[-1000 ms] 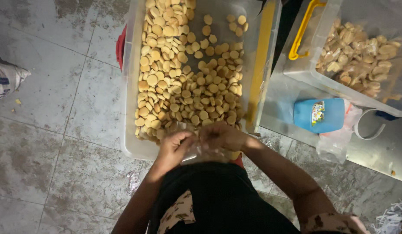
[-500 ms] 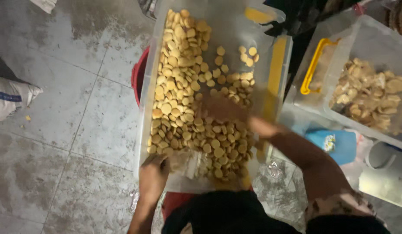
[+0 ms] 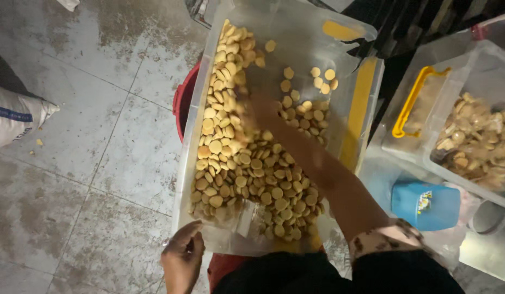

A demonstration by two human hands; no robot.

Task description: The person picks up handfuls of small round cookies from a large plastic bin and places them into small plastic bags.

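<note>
Fingers, right hand (image 3: pixel 260 111): blurred and sunk among the small round tan biscuits (image 3: pixel 247 163); I cannot tell how far they are spread or whether they grip any
Fingers, left hand (image 3: pixel 182 256): loosely curled, thumb and forefinger pinched on a thin clear plastic wrapper (image 3: pixel 247 222) at the near rim
Biscuits from the right hand: directly under and around it, heaped thickest along the left wall, thinner toward the far right corner
Long axis: the clear rectangular plastic tub (image 3: pixel 366 103) runs away from the person, and the right forearm lies diagonally over it
Nearer hand: right, already in the pile; left stays outside the near edge
Underneath: red round bucket (image 3: pixel 182 100) on grey tiled floor (image 3: pixel 94 136)
Beside: second clear tub with yellow handle (image 3: pixel 413 106), well apart to the right
</note>
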